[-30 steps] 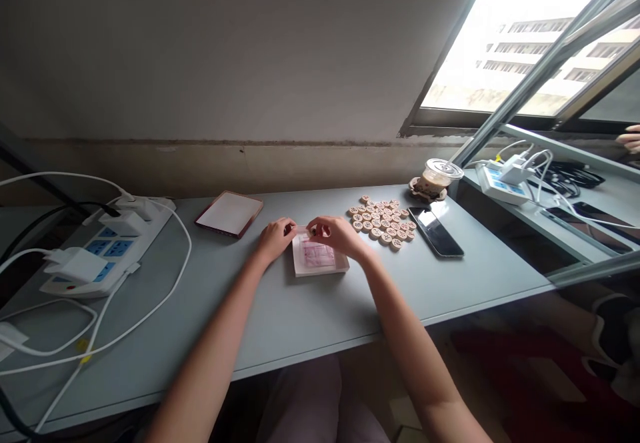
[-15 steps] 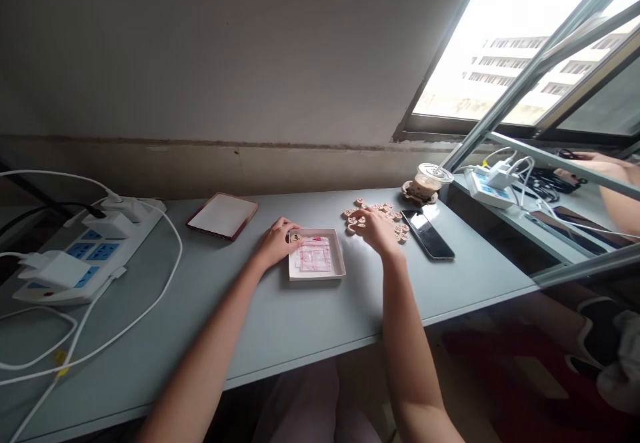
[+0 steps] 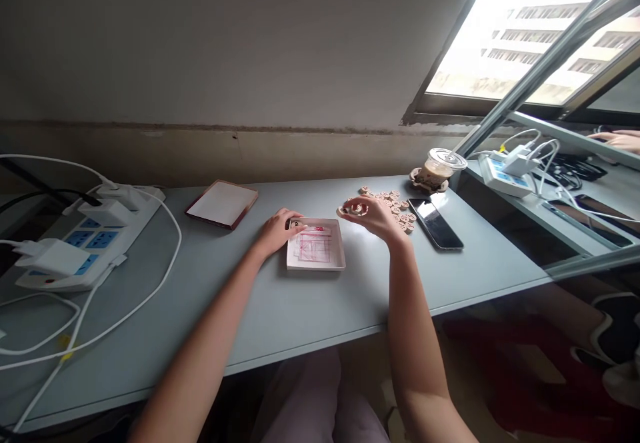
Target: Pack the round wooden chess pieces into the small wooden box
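now right hand (image 3: 374, 219) pinches a wooden disc (image 3: 356, 209) — left hand (image 3: 275, 231) touches the tray (image 3: 316, 266), grip unclear.

Right hand (image 3: 373, 216) left the shallow box (image 3: 316, 251), went to the wooden discs (image 3: 397, 204), now lifted back toward the box; grip apparently closed on a disc or two.

Pretty cluttered grey desk (image 3: 280, 310): a cabled power strip (image 3: 90, 240) is parked far left, then a box lid (image 3: 221, 204), a shallow white box (image 3: 315, 267), wooden chess discs (image 3: 395, 202), a phone (image 3: 436, 223) and a coaster (image 3: 417, 180).
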Action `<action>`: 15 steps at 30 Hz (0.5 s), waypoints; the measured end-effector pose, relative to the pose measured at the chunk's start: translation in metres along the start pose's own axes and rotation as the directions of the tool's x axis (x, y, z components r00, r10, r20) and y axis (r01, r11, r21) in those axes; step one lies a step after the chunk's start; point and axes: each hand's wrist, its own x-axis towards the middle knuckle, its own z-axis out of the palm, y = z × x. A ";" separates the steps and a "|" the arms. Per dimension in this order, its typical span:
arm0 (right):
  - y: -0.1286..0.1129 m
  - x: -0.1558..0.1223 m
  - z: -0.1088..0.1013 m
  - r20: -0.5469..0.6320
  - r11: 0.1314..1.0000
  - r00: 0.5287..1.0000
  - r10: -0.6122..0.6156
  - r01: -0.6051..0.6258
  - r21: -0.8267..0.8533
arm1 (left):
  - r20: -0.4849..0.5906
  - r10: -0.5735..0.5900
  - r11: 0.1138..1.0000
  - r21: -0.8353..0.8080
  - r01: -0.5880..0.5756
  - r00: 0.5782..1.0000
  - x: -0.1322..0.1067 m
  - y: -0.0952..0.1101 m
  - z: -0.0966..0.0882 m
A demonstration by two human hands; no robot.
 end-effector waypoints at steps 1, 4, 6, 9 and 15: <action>-0.005 0.001 0.002 0.004 0.998 0.999 -0.046 0.046 0.047 | 0.003 -0.004 1.000 -0.015 0.004 1.000 0.000 0.000 0.000; -0.021 0.003 0.016 0.063 0.984 0.982 -0.180 0.179 0.015 | 0.001 -0.016 0.999 -0.036 0.016 1.000 0.001 0.000 -0.001; -0.029 0.005 0.027 0.105 0.966 0.967 -0.231 0.241 -0.090 | -0.012 -0.021 0.999 -0.026 0.021 1.000 0.002 0.000 -0.001; -0.035 0.006 0.040 0.143 0.942 0.953 -0.268 0.290 -0.167 | -0.027 -0.014 1.000 -0.001 0.014 1.000 0.002 0.002 -0.001; -0.044 0.004 0.053 0.183 0.929 0.940 -0.288 0.320 -0.187 | -0.040 0.012 1.000 0.009 -0.011 0.999 0.003 0.001 0.000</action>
